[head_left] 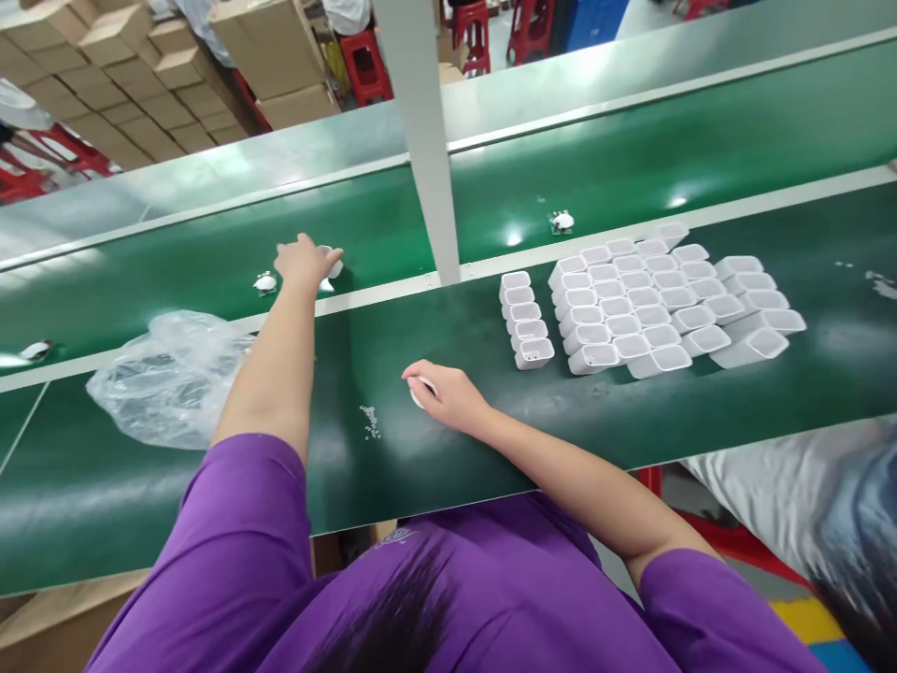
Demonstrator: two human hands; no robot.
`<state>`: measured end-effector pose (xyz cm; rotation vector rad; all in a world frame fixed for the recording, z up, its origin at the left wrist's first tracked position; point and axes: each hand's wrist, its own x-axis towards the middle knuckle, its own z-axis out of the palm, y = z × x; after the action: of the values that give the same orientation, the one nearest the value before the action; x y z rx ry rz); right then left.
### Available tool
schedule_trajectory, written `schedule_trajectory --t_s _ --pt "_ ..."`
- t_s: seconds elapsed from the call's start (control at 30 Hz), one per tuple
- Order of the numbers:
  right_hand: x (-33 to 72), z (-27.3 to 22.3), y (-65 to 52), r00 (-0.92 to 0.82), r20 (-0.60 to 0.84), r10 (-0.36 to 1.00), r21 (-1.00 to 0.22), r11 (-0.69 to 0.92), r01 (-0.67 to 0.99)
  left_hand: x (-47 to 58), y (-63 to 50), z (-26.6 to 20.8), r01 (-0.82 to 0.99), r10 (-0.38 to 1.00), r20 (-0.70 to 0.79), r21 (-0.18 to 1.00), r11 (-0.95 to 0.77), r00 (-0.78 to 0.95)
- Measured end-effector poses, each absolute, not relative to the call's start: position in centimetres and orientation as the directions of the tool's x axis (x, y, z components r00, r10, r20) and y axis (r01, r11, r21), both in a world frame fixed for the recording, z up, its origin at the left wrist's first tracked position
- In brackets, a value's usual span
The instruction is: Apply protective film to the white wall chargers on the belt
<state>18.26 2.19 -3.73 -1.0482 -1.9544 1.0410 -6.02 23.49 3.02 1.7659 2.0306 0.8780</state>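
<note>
My left hand (303,261) is stretched far out over the rail onto the far green belt (631,159), fingers curled around a small white part (332,266); grip looks closed on it, though my fingers hide most of it. Just left of that hand lies another small white piece (264,281) on the same belt, and a third (562,221) sits well off to the right, past the grey post (424,140).

My right hand (448,393) rests palm down on the near green table (631,421), covering a white round piece (420,391). Cannot tell whether the fingers grip it or merely press on it.

Containers: a block of small white plastic cups (651,304) lies in tight rows to the right, open mouths facing me, and all I can see into look empty. A short separate row of the same cups (525,320) sits just left of the block.

A crumpled clear plastic bag (168,374) lies left of my arm. A few tiny white bits (370,421) are scattered between my hands.
</note>
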Motion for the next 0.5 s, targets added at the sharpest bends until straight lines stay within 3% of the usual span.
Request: schedule_trajectory --t_s 0.1,0.2,0.27,0.33,0.4,0.5 --pt "17.9 -3.7 1.9 -0.539 0.148 0.829 -0.844 0.390 0.369 -4.1 22.0 2.7 0.814 0.930 0.332 0.577 -0.070 -0.156" --pt "17.6 -3.6 1.7 -0.620 0.117 0.776 -0.817 0.430 0.384 0.6 17.8 2.9 0.807 0.943 0.255 0.498 -0.318 0.214" --pt "17.6 -3.5 1.6 -0.650 0.103 0.753 -0.798 0.453 0.398 4.7 14.3 3.2 0.672 0.799 0.188 0.452 -0.587 0.572" --pt "17.7 -3.5 1.6 -0.665 0.101 0.740 -0.784 0.471 0.405 8.8 11.5 3.2 0.462 0.547 0.185 0.361 -0.811 0.816" --pt "17.9 -3.6 1.7 -0.674 0.111 0.730 -0.772 0.490 0.404 11.9 10.0 3.0 0.325 0.369 0.167 0.240 -0.915 0.914" --pt "18.1 -3.7 1.9 -0.676 0.122 0.727 -0.744 0.518 0.422 14.4 9.7 2.2 0.267 0.284 0.115 0.139 -0.954 0.952"
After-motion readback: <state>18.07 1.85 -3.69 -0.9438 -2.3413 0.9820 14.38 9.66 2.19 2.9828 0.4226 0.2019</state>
